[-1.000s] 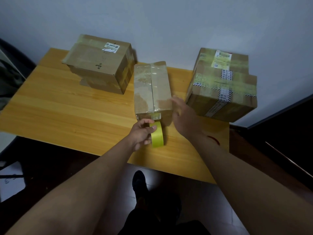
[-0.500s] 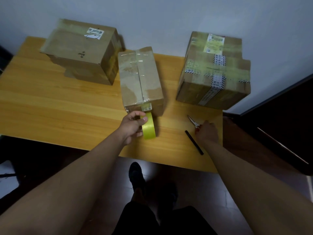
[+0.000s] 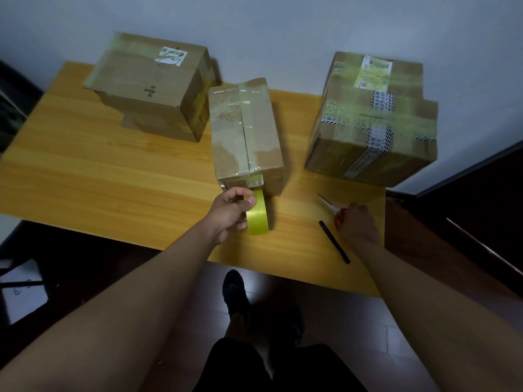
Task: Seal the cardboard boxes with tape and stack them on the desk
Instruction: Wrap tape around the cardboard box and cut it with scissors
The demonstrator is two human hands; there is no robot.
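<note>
Upper left of the frame: big box (image 3: 152,89) near the back edge of the desk (image 3: 85,171), with bare wood in front. Middle: long box (image 3: 246,134) lying flat, a strip of tape running from its near end down to the yellow roll (image 3: 257,215). Left hand (image 3: 230,212) curled round the roll, thumb on top. Lower right: right hand (image 3: 358,222) over the red-handled scissors (image 3: 332,209); cannot tell if fingers are gripping. Black pen (image 3: 334,241) just beside, near the front edge. Upper right: taped box (image 3: 373,120), by the desk's right edge.
</note>
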